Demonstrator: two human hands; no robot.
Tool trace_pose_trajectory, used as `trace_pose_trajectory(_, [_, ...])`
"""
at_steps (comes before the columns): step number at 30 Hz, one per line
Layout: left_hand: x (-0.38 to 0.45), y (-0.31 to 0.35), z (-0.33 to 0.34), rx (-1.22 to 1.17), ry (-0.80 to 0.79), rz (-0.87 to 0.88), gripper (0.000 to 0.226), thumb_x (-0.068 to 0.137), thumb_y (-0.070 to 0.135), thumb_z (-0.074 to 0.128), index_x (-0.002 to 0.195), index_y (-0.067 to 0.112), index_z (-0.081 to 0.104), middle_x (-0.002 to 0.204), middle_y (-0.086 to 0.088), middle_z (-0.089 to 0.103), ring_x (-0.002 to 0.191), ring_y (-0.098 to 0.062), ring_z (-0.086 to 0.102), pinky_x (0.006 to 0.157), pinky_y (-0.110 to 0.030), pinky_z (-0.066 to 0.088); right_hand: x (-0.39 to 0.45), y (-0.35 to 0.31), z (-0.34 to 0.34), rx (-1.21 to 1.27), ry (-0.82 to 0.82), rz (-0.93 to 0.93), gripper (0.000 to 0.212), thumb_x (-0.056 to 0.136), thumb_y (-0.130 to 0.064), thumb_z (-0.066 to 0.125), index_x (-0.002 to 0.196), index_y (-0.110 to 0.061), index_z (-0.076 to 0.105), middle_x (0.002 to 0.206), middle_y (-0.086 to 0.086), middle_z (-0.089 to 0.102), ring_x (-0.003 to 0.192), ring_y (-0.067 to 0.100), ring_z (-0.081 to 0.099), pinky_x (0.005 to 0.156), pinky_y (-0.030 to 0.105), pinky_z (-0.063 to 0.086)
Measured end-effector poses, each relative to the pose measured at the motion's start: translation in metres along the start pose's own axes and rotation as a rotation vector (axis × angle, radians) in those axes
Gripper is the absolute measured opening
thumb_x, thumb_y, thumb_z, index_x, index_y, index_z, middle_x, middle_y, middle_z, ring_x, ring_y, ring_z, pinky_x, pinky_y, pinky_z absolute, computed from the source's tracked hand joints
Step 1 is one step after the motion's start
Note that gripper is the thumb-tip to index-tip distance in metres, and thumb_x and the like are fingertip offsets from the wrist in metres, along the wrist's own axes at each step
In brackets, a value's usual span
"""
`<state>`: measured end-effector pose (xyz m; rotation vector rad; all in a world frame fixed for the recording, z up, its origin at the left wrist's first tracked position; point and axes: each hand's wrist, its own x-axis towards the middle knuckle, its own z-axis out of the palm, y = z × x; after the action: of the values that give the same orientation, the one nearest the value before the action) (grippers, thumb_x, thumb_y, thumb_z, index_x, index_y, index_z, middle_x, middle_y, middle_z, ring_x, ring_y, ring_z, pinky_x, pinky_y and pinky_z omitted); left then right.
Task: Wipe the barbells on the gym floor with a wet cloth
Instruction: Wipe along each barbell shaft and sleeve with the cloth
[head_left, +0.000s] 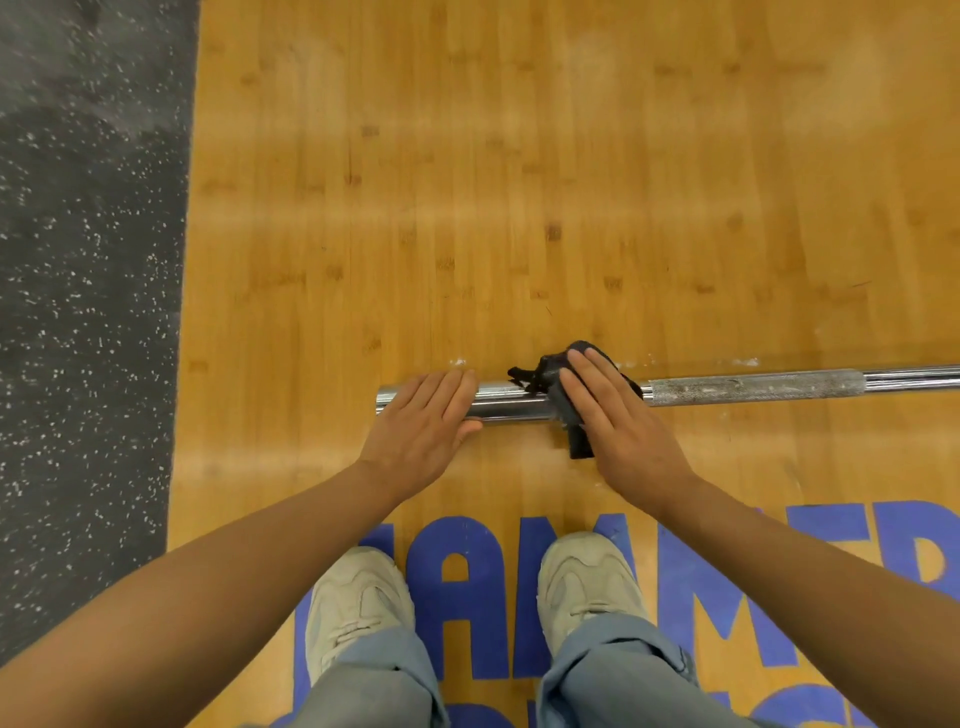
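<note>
A chrome barbell (753, 385) lies across the wooden floor, its thick sleeve end at the left and its knurled shaft running off the right edge. My left hand (423, 426) rests flat on the sleeve near its end, fingers straight. A dark cloth (550, 376) is draped over the bar where the sleeve meets the shaft. My right hand (618, 421) presses the cloth onto the bar with straight fingers; part of the cloth hangs out below the palm.
The wooden platform (519, 182) stretches ahead, with blue lettering (467, 587) under my two pale shoes (358, 597). Black speckled rubber flooring (83, 312) borders it on the left. Small white specks lie on the wood beside the bar.
</note>
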<state>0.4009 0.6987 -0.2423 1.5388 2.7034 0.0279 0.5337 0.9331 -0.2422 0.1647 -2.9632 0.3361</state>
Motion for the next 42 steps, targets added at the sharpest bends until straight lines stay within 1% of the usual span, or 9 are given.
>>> trace_pose_trajectory(5, [-0.001, 0.004, -0.005, -0.059, -0.105, -0.051, 0.055, 0.108, 0.04, 0.014, 0.134, 0.002, 0.043, 0.125, -0.016, 0.06, 0.109, -0.031, 0.059, 0.099, -0.042, 0.042, -0.026, 0.031, -0.011, -0.199, -0.056, -0.048, 0.057, 0.095, 0.002, 0.036, 0.151, 0.0, 0.028, 0.157, 0.02, 0.034, 0.146, 0.036, 0.027, 0.116, 0.047, 0.031])
trace_pose_trajectory(10, [0.007, 0.018, -0.02, -0.223, -0.248, -0.161, 0.065, 0.102, 0.047, 0.018, 0.137, 0.0, 0.046, 0.135, -0.017, 0.054, 0.124, -0.034, 0.051, 0.11, -0.044, 0.035, -0.013, 0.005, 0.001, -0.218, -0.057, 0.14, 0.059, 0.109, -0.04, 0.024, 0.148, 0.0, 0.042, 0.152, 0.019, 0.042, 0.141, 0.038, 0.037, 0.118, 0.052, 0.024])
trace_pose_trajectory(14, [0.036, 0.038, -0.037, -0.426, -0.29, -0.168, 0.063, 0.105, 0.046, 0.023, 0.153, 0.006, 0.022, 0.156, -0.01, 0.029, 0.144, -0.024, 0.025, 0.119, -0.034, 0.016, -0.007, 0.013, 0.003, -0.189, -0.019, 0.079, 0.055, 0.111, -0.036, 0.019, 0.145, -0.003, 0.047, 0.147, 0.016, 0.05, 0.132, 0.037, 0.049, 0.113, 0.049, 0.031])
trace_pose_trajectory(18, [0.065, 0.074, -0.033, -0.474, -0.282, -0.165, 0.069, 0.103, 0.051, 0.012, 0.153, 0.005, 0.022, 0.158, -0.012, 0.028, 0.145, -0.024, 0.026, 0.12, -0.034, 0.016, -0.006, 0.029, -0.001, -0.183, 0.055, -0.008, 0.044, 0.108, -0.033, 0.036, 0.137, -0.008, 0.059, 0.143, 0.013, 0.055, 0.127, 0.03, 0.054, 0.106, 0.043, 0.039])
trace_pose_trajectory(22, [0.073, 0.094, -0.02, -0.335, -0.196, -0.271, 0.077, 0.104, 0.047, -0.001, 0.13, 0.002, 0.057, 0.128, -0.012, 0.063, 0.117, -0.026, 0.06, 0.11, -0.038, 0.034, 0.005, 0.022, 0.0, -0.047, 0.185, 0.079, 0.038, 0.1, -0.031, 0.049, 0.12, -0.006, 0.069, 0.124, 0.012, 0.067, 0.109, 0.03, 0.063, 0.092, 0.04, 0.045])
trace_pose_trajectory(27, [0.074, 0.091, -0.011, -0.335, 0.038, -0.207, 0.057, 0.106, 0.035, 0.02, 0.113, 0.002, 0.065, 0.107, -0.01, 0.07, 0.093, -0.027, 0.066, 0.086, -0.035, 0.044, 0.018, 0.017, 0.009, -0.129, 0.217, 0.186, 0.037, 0.103, -0.03, 0.042, 0.105, -0.008, 0.072, 0.109, 0.012, 0.071, 0.085, 0.031, 0.067, 0.078, 0.039, 0.044])
trace_pose_trajectory(31, [0.081, 0.091, -0.006, -0.295, 0.161, -0.189, 0.04, 0.096, 0.026, 0.038, 0.103, 0.0, 0.068, 0.093, -0.012, 0.069, 0.079, -0.028, 0.066, 0.067, -0.035, 0.051, 0.015, 0.026, 0.01, -0.207, 0.242, 0.091, 0.035, 0.105, -0.029, 0.045, 0.105, -0.009, 0.073, 0.107, 0.01, 0.071, 0.084, 0.028, 0.067, 0.075, 0.036, 0.044])
trace_pose_trajectory(38, [0.082, 0.094, 0.009, -0.213, 0.295, -0.197, 0.039, 0.095, 0.022, 0.036, 0.1, -0.002, 0.066, 0.09, -0.014, 0.066, 0.074, -0.03, 0.062, 0.07, -0.034, 0.039, -0.003, 0.05, 0.005, -0.24, 0.32, 0.262, 0.038, 0.106, -0.024, 0.041, 0.096, -0.008, 0.073, 0.104, 0.012, 0.071, 0.095, 0.03, 0.064, 0.089, 0.04, 0.042])
trace_pose_trajectory(42, [0.08, 0.091, 0.009, -0.23, 0.271, -0.181, 0.057, 0.105, 0.03, 0.017, 0.105, -0.002, 0.064, 0.095, -0.014, 0.066, 0.078, -0.029, 0.062, 0.074, -0.033, 0.037, 0.02, 0.015, 0.03, -0.144, 0.273, 0.1, 0.03, 0.102, -0.02, 0.046, 0.103, -0.003, 0.072, 0.105, 0.014, 0.071, 0.093, 0.034, 0.068, 0.084, 0.045, 0.051])
